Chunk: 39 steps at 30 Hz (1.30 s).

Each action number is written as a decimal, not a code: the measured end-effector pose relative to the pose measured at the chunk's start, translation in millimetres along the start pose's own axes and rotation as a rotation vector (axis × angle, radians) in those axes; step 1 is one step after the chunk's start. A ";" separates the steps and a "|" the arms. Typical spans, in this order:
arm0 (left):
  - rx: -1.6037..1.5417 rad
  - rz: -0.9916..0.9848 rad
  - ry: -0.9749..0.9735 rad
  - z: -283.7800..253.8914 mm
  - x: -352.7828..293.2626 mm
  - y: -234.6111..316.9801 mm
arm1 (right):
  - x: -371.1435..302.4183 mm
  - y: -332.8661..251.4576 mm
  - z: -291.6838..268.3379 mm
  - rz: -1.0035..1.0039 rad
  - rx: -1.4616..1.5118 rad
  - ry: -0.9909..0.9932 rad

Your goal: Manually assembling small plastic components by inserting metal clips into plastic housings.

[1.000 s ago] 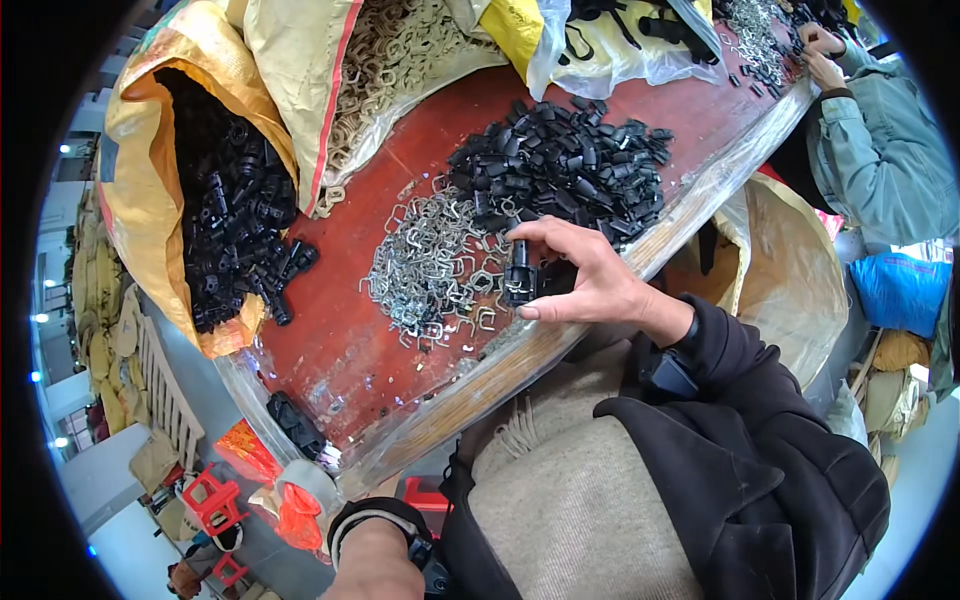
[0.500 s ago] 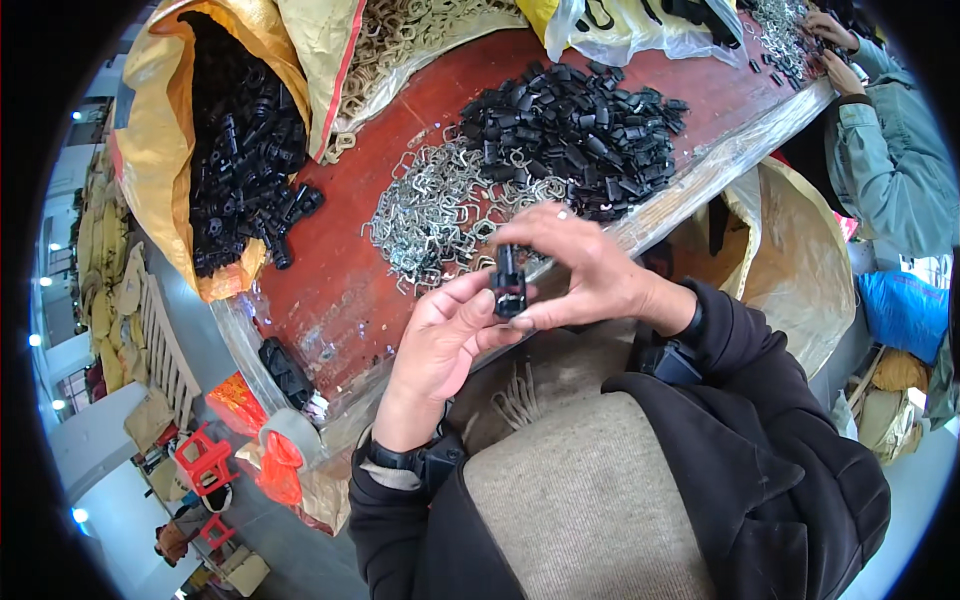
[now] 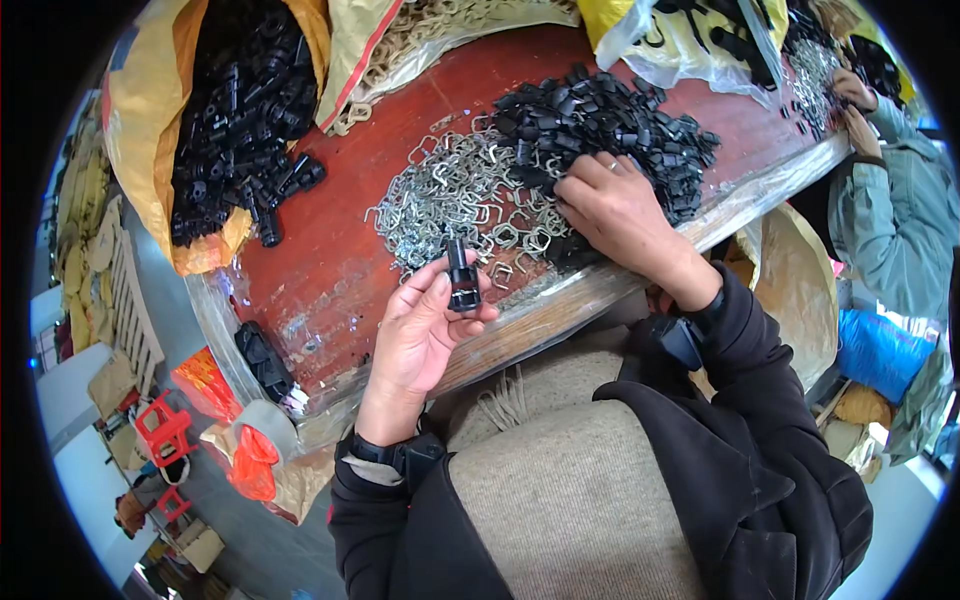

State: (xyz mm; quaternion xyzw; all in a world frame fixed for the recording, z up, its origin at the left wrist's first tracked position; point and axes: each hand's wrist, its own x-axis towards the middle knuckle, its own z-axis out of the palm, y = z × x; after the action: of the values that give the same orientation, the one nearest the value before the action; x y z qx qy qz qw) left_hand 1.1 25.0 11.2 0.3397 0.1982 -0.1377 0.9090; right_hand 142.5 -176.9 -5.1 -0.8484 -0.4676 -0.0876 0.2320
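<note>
My left hand (image 3: 412,335) pinches a black plastic fitting (image 3: 462,280) upright, a narrow stem above a wider open frame. It is raised near the table's front edge, beside a pile of bent silver metal clips (image 3: 440,195). My right hand (image 3: 625,215) reaches to the near side of a heap of small flat black plastic pieces (image 3: 660,140), where that heap meets the clips. Its fingers are curled down and closed together; the fingertips are hidden, so anything between them does not show.
An orange-yellow sack (image 3: 150,140) of black fittings lies at the left on the red table (image 3: 330,230). A sack of beige rings (image 3: 420,40) and a yellow bag (image 3: 690,45) line the back. A tape roll (image 3: 268,428) hangs at the front left corner. Another person's hands (image 3: 855,110) work at far right.
My right hand has left the fitting and moved right and away, onto the black pieces. The left hand keeps the fitting and sits slightly further left. The whole view has shifted a little.
</note>
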 end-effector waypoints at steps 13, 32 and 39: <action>-0.064 0.068 0.087 -23.5 -15.8 -3.1 | 31.7 -26.7 4.5 -0.044 0.171 -0.161; -0.225 0.079 0.027 -37.9 -14.7 -12.5 | 92.4 2.5 6.9 -0.208 0.148 -0.314; -0.250 0.023 -0.041 -33.5 -11.6 -6.3 | 176.2 100.2 42.7 0.011 -0.201 -0.096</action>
State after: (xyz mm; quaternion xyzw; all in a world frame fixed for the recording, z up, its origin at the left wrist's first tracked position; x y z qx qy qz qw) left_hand -20.5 44.2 -10.2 0.2230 0.1911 -0.1085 0.9497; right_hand 319.6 -69.4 -9.4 -0.8733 -0.4623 -0.0919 0.1235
